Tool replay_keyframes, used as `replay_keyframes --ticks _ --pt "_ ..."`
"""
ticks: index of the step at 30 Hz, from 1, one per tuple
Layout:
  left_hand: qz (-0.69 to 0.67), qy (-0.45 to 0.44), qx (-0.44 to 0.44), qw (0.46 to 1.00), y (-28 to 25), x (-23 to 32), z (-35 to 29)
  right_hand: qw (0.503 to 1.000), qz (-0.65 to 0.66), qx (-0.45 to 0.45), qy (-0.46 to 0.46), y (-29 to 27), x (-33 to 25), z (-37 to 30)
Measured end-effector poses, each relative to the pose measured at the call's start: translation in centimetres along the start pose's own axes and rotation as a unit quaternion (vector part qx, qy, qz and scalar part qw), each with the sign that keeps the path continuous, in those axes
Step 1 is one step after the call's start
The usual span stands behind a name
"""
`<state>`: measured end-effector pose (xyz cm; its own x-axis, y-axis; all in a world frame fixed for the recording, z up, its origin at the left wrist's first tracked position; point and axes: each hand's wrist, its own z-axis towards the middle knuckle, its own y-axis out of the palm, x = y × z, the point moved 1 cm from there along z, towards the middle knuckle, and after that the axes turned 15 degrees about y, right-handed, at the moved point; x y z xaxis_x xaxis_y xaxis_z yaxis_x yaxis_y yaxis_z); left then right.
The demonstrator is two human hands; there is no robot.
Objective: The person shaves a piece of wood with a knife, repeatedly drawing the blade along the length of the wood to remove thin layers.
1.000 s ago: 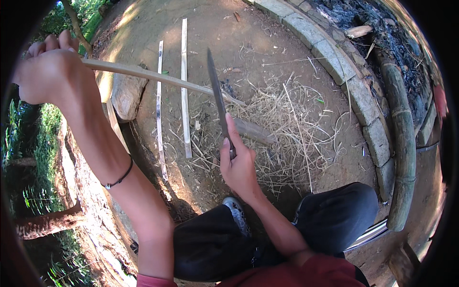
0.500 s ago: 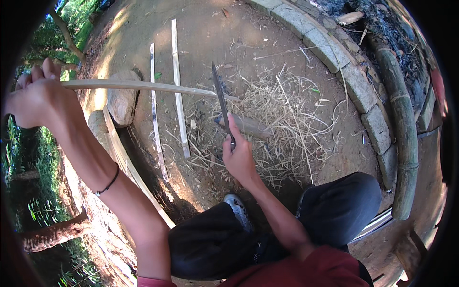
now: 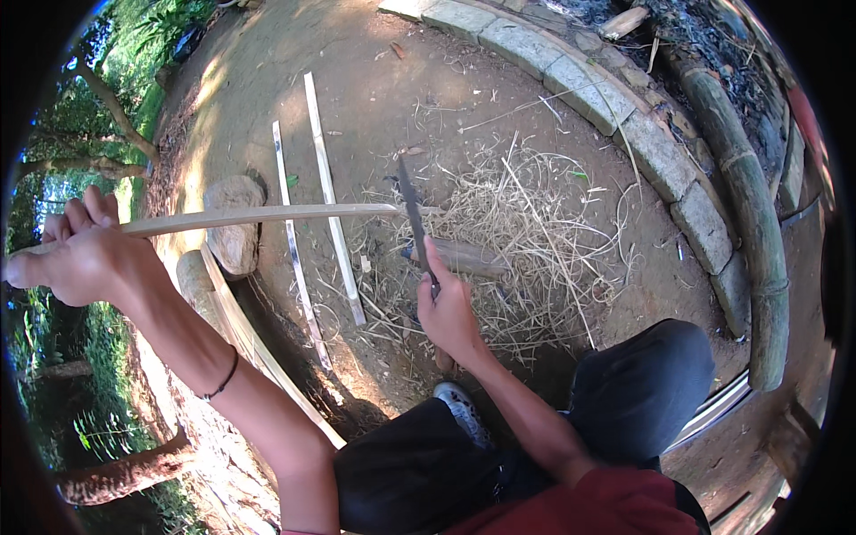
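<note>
My left hand (image 3: 85, 254) is closed around a long pale strip of split bamboo (image 3: 267, 215), held out at the left. The strip runs nearly level to the right, and its far part meets the blade of a knife (image 3: 411, 201). Fingers wrapped round its handle, my right hand (image 3: 448, 308) keeps this dark knife upright, tip pointing away from me. Whether the strip's end passes behind the blade is hard to make out. Below the blade, a short log (image 3: 464, 256) lies among a heap of thin curled shavings (image 3: 535, 214).
Two pale strips (image 3: 328, 192) lie on the dirt left of the shavings. Beside them are a rounded stone (image 3: 234, 223) and long split bamboo pieces (image 3: 254, 334). A curved block curb (image 3: 580, 89) and a thick bamboo pole (image 3: 744, 178) border the right, near charred debris (image 3: 691, 49).
My left hand and the bamboo strip sit lower in the picture, and the strip lies more level. Less of it shows beyond the knife. My view has shifted slightly; both grips are kept.
</note>
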<state>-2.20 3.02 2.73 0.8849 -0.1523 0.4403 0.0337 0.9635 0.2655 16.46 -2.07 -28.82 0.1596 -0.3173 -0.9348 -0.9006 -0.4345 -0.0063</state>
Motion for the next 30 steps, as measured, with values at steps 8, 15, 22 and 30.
replay_keyframes --ticks 8,15,22,30 --pt "0.010 0.006 -0.147 0.989 -0.2 2.0 -0.6 1.000 -0.011 -0.018 0.013 0.1 0.3 0.4" --pt "-0.054 -0.005 -0.242 0.969 -0.8 2.3 0.4 0.995 0.039 -0.083 -0.025 -1.2 -6.4 -2.7" --pt "-0.030 -0.008 -0.225 0.974 0.1 2.8 -0.9 0.999 0.009 -0.029 -0.018 0.0 -0.5 -0.7" --pt "-0.044 0.002 -0.163 0.986 -1.0 2.9 -0.7 0.995 0.027 -0.053 -0.083 0.1 -3.3 -2.5"
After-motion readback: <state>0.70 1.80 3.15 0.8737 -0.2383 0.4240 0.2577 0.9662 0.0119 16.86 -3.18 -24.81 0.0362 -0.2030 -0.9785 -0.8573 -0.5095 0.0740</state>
